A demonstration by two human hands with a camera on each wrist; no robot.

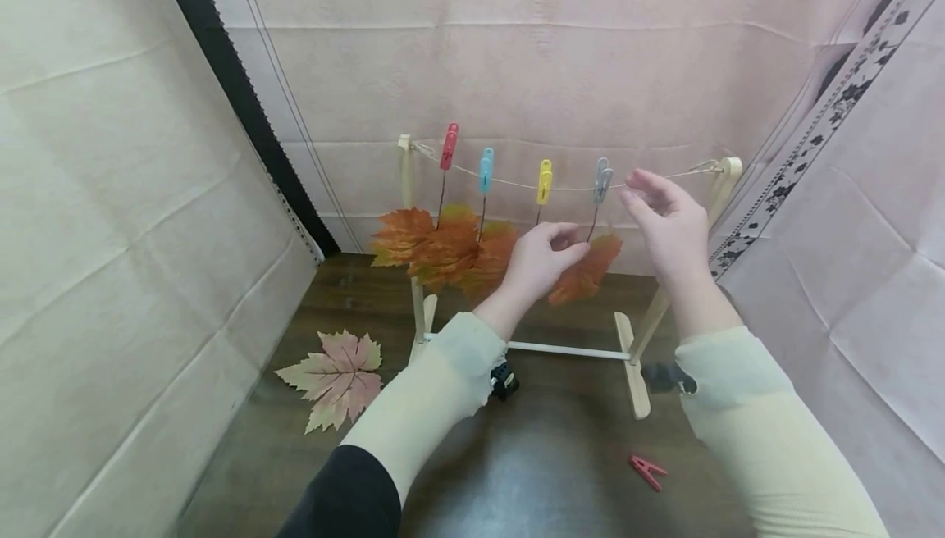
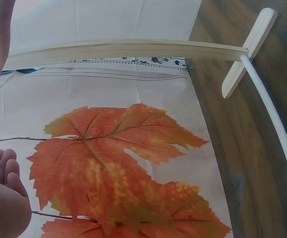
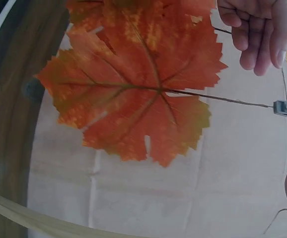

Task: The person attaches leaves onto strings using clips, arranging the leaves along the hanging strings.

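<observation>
Orange leaves hang by their stems from clothespins on a string. A grey clothespin (image 1: 602,180) grips the stem of the rightmost leaf (image 3: 148,89). Just left of that stem is my left hand (image 1: 542,259), fingers loosely bent and nothing in them; the right wrist view shows its fingers (image 3: 262,34) apart from the stem. My right hand (image 1: 668,222) is raised beside the string, right of the grey clothespin, thumb and fingers apart. Red (image 1: 449,147), blue (image 1: 486,170) and yellow (image 1: 545,183) clothespins stand along the string farther left, above the other leaves (image 1: 443,251).
Two wooden posts (image 1: 727,185) hold the string, joined low down by a white rod (image 1: 568,350). A pinkish leaf (image 1: 340,380) lies on the dark table at left. Near the front right lies a red clothespin (image 1: 647,471). Pale cloth walls (image 1: 546,87) surround the table.
</observation>
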